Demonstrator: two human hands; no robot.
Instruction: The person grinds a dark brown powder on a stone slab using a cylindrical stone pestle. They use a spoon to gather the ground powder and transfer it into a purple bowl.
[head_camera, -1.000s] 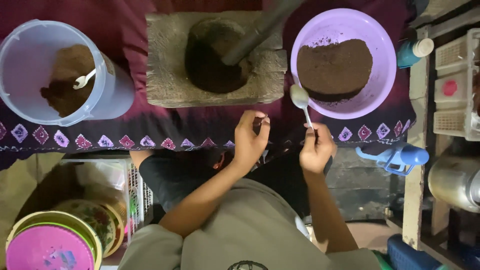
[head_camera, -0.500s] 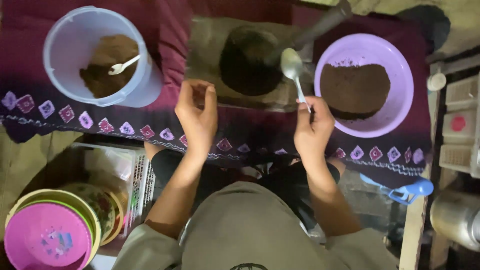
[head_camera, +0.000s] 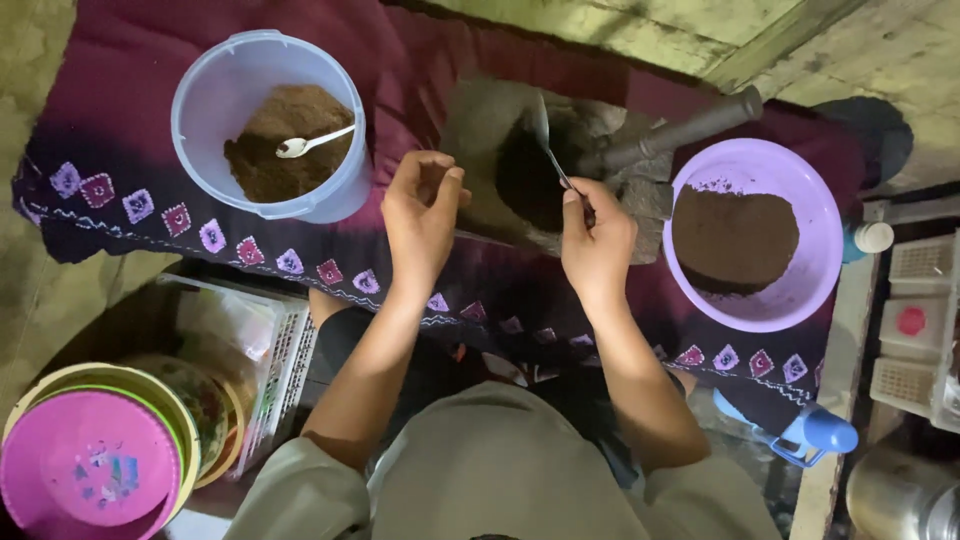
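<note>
Right hand (head_camera: 597, 240) grip: fingers pinched on metal spoon (head_camera: 548, 140) handle, bowl angled down into stone mortar (head_camera: 530, 165), reaching its dark powder. Left hand (head_camera: 422, 210) empty, fingers loosely curled, beside mortar. Purple bowl (head_camera: 800, 290) near cloth's (head_camera: 130, 110) right edge; clear tub (head_camera: 262, 125) left.

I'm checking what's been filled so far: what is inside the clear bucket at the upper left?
The clear bucket holds a heap of brown powder with a small white spoon lying on it. The powder covers the bucket's bottom, so nothing beneath it shows.
</note>
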